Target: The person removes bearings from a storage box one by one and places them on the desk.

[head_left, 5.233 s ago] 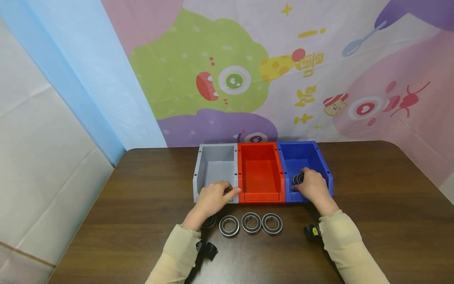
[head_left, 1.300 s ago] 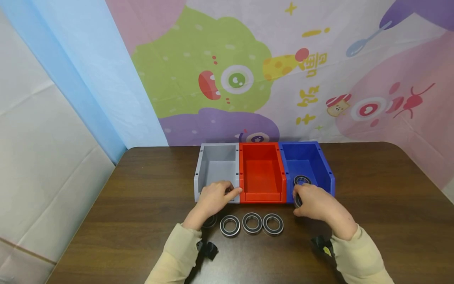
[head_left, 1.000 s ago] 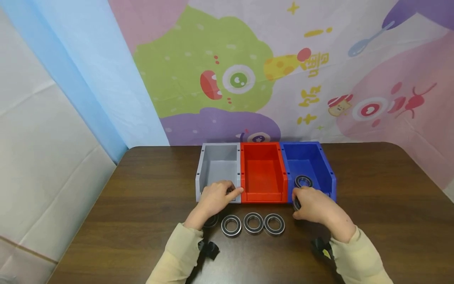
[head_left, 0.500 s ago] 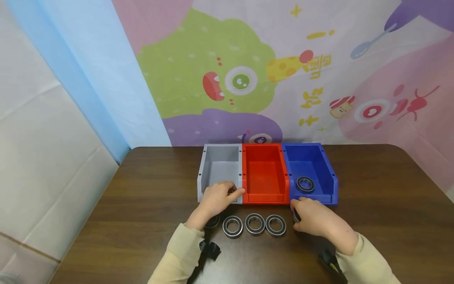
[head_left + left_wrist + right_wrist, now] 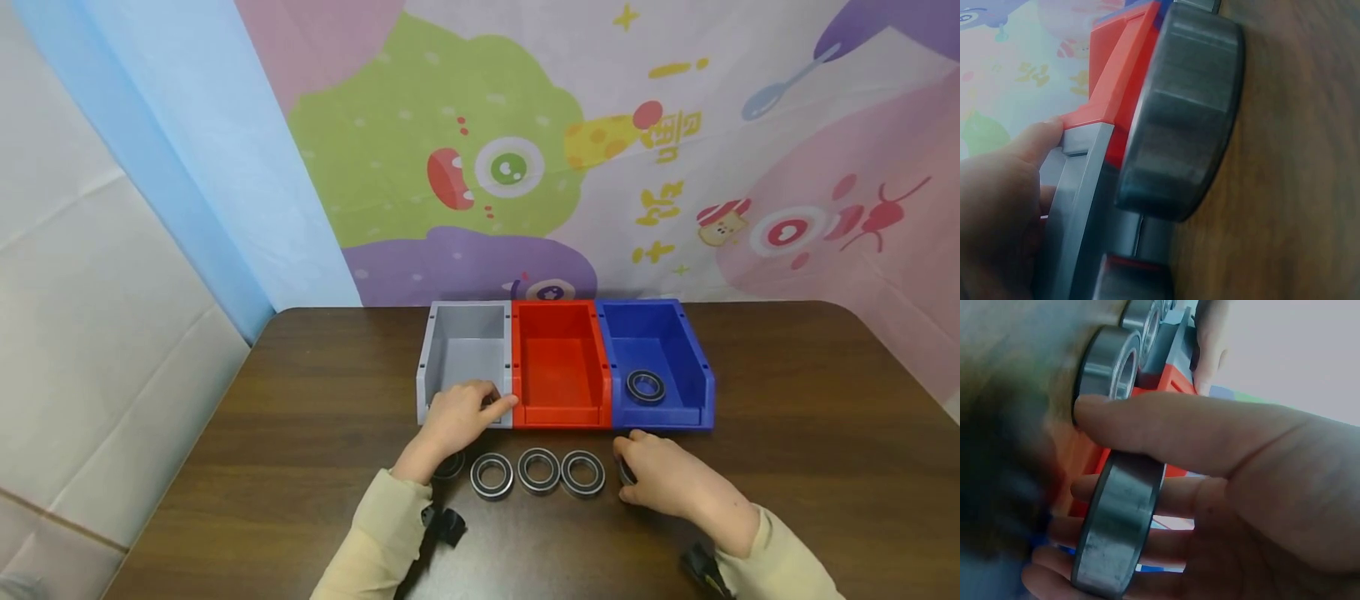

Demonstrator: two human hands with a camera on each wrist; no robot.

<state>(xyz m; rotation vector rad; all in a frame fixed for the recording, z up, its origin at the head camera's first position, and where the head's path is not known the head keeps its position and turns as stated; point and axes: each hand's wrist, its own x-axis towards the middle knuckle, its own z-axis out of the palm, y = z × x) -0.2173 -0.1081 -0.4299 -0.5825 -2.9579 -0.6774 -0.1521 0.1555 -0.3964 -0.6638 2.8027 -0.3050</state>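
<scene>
My right hand [image 5: 667,477] pinches a ball bearing [image 5: 1119,525] between thumb and fingers, on edge, just in front of the blue bin [image 5: 637,333]. In the head view that bearing is mostly hidden by the hand. Another bearing [image 5: 646,402] lies flat inside the blue bin near its front wall. My left hand [image 5: 459,417] grips the front edge of the grey bin [image 5: 465,358], its thumb reaching to the corner of the red bin [image 5: 558,367]. Several bearings lie flat in a row before the bins, the leftmost bearing [image 5: 456,469] partly under my left wrist.
The three bins stand side by side near the back of the brown wooden table [image 5: 322,400]. A printed cloth [image 5: 510,100] hangs behind it. Black wrist devices [image 5: 450,527] sit below both cuffs.
My right hand has come out of the blue bin towards me with a bearing, down to the right end of the row. One bearing stays in that bin. My left hand keeps its place.
</scene>
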